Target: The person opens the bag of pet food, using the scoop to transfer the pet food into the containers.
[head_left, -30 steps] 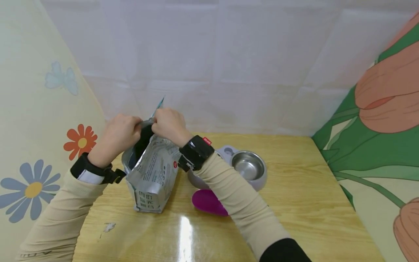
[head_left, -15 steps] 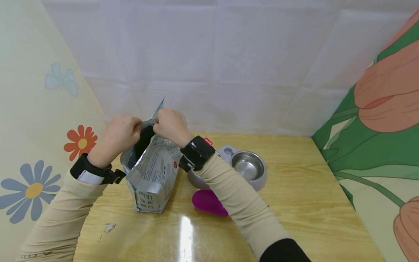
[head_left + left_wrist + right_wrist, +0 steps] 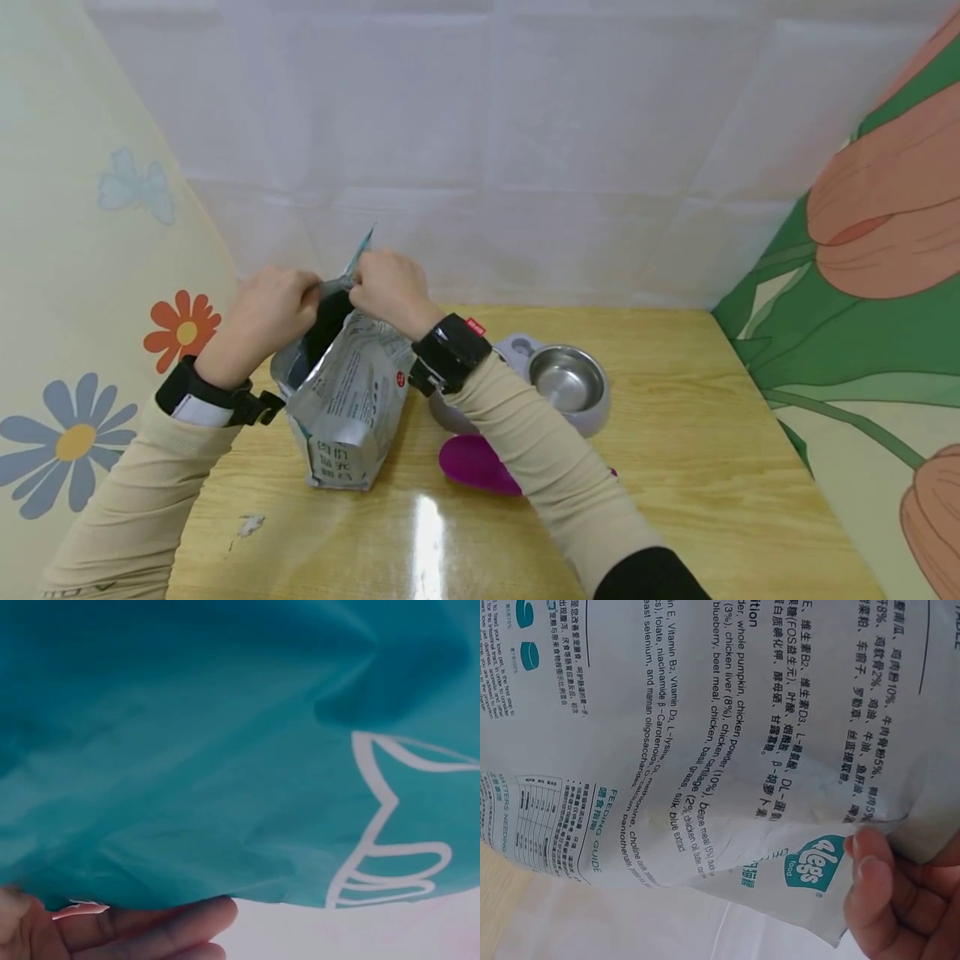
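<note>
A silver pet food bag [image 3: 352,408] stands on the table with its top gaping and its dark inside showing in the head view. My left hand [image 3: 273,308] pinches the left part of its top rim. Close beside it, my right hand [image 3: 393,287] pinches the rim's right part, with a teal-edged corner poking up behind. The left wrist view shows the bag's teal face [image 3: 187,787] above the left fingers [image 3: 172,930]. Printed feeding text covers the silver side [image 3: 682,750] in the right wrist view, where the right thumb and fingers [image 3: 874,892] grip the edge.
A grey double pet bowl with a steel dish [image 3: 568,379] stands right of the bag, partly behind my right forearm. A magenta scoop [image 3: 476,464] lies in front of it, its middle hidden under that sleeve. A white sheet [image 3: 487,150] hangs behind the wooden table [image 3: 712,467].
Both hands keep their hold on the bag's rim. The bag's left side bulges slightly farther left, and the head view has shifted a little.
</note>
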`<state>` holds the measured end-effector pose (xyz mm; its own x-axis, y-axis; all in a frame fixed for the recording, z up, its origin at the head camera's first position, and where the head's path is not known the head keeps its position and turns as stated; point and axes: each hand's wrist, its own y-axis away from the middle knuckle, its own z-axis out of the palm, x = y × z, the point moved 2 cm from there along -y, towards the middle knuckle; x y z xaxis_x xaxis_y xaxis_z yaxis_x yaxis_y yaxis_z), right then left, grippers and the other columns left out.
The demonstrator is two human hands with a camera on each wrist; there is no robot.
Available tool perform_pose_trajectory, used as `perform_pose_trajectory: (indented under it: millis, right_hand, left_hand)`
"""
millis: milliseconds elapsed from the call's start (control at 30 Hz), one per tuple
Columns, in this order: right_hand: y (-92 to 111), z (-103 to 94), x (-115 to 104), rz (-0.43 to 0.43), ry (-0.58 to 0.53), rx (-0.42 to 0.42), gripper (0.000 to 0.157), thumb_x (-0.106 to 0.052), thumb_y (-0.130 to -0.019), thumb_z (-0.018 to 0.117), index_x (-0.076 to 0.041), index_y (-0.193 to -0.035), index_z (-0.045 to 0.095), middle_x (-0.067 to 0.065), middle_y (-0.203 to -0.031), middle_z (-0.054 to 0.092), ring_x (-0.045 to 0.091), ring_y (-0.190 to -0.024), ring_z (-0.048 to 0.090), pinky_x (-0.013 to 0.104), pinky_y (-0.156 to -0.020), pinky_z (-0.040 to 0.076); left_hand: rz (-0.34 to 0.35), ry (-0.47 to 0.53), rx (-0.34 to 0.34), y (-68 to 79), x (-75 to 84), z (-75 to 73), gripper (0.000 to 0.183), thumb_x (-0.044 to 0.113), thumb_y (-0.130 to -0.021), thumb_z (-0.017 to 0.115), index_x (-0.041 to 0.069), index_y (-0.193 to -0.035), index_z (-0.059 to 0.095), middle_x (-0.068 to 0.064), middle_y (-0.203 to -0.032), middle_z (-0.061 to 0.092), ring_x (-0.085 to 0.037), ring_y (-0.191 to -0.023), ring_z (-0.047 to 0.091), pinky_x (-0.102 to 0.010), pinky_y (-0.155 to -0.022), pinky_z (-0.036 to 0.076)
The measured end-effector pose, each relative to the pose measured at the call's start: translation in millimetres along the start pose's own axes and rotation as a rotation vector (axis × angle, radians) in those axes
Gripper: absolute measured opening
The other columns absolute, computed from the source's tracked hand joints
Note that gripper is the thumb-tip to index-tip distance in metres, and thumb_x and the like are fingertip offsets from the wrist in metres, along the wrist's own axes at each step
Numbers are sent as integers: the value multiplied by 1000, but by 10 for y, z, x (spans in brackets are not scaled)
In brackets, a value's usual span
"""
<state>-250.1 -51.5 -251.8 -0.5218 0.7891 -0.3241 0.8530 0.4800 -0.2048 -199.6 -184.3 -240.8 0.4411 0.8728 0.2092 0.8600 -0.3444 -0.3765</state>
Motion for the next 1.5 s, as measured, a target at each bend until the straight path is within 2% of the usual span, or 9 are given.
perform_pose_trajectory:
  millis: [500,867,1100,1500]
  right_hand:
    - [15,-26,31,12,16,-9,28,-12,-78,55,-16,-54,41,-4,-56,35,9,-48,30,20,-41,21]
    - [24,-15,40,16,18,21,33,-10,-73,56,-17,-48,36,-6,-47,26,7,-43,21,20,-39,16]
    - [41,-15,57,-21,3,1,39,-5,-78,51,-16,-46,32,-4,-47,21,8,-43,12,20,-42,12]
    - [56,-2,96,-53,-23,22,39,-1,-75,49,-16,-45,30,-4,-48,18,8,-43,11,19,-40,12]
  left_hand:
    - [-6,13,-10,10,13,-4,20,-1,-84,46,-1,-68,58,-4,-51,39,-17,-42,38,-29,-42,32]
    - [-8,1,16,18,-1,-13,19,-1,-83,47,0,-68,59,-4,-52,39,-19,-44,38,-29,-43,31]
    - [4,-21,29,26,0,-26,20,-3,-83,47,-1,-66,58,-3,-51,38,-19,-44,38,-30,-44,30]
    - [18,-9,37,40,-22,-31,21,-3,-82,46,1,-64,56,-3,-49,34,-18,-42,36,-29,-42,30]
